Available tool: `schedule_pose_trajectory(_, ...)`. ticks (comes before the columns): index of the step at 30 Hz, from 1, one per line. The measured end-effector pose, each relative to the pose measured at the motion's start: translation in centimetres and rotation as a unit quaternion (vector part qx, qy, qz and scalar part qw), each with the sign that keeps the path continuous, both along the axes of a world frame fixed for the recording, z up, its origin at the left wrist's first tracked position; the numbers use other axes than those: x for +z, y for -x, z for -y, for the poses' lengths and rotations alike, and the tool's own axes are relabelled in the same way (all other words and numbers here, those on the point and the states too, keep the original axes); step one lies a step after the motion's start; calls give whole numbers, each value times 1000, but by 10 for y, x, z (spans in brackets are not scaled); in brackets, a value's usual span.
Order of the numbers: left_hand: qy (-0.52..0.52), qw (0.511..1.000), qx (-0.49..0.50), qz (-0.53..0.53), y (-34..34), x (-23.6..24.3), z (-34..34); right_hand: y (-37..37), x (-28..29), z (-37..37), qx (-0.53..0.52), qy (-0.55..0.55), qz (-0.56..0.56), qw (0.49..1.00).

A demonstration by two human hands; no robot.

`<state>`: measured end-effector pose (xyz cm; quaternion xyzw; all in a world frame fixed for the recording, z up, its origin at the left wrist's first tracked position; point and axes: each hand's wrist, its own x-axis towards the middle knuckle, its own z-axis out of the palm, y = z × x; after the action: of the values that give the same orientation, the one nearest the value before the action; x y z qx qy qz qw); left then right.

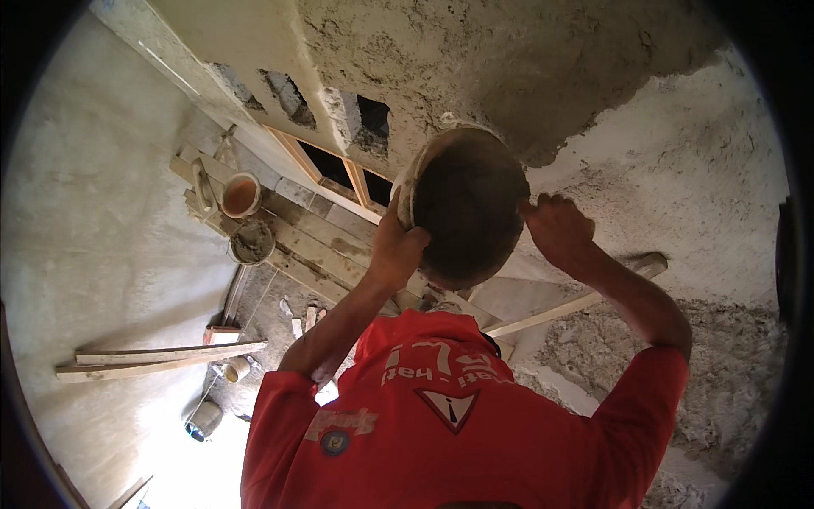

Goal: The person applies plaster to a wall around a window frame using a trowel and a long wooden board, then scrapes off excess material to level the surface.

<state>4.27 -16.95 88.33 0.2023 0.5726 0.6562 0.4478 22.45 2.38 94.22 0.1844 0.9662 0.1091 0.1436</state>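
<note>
Up in front of me is a round bucket (410,188), tipped so that its mouth faces me. Its inside is dark and looks coated with grey mortar (469,208). My left hand (398,248) grips the left side of the bucket, thumb over the rim. On the opposite side my right hand (560,229) is closed, its fingertips at the right rim. Both arms are raised and bent, in red sleeves. Just beyond the bucket is a wall with wet grey plaster (526,68), which ends raggedly against a paler rough area (670,161).
To the left, a plank platform (318,242) carries a bucket with an orange inside (241,195) and a mortar bucket (252,242). A wooden frame (360,182) sits in the wall below square holes. Lower down are loose boards (161,360) and another bucket (203,419). A timber (577,304) slants at right.
</note>
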Motion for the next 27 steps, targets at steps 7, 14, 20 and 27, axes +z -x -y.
schedule_pose_trajectory(7,80,993,-5,-84,-7,1,-2,-28,-62,14,-51,279,-85,955)
schedule_pose_trajectory(14,70,995,50,53,1,12,22,-7,-40,31,-101,317,-193,923)
schedule_pose_trajectory(20,94,986,119,71,11,5,38,14,-20,16,-49,237,-186,952)
schedule_pose_trajectory(27,24,971,206,116,24,-18,55,53,22,22,-24,285,-153,946)
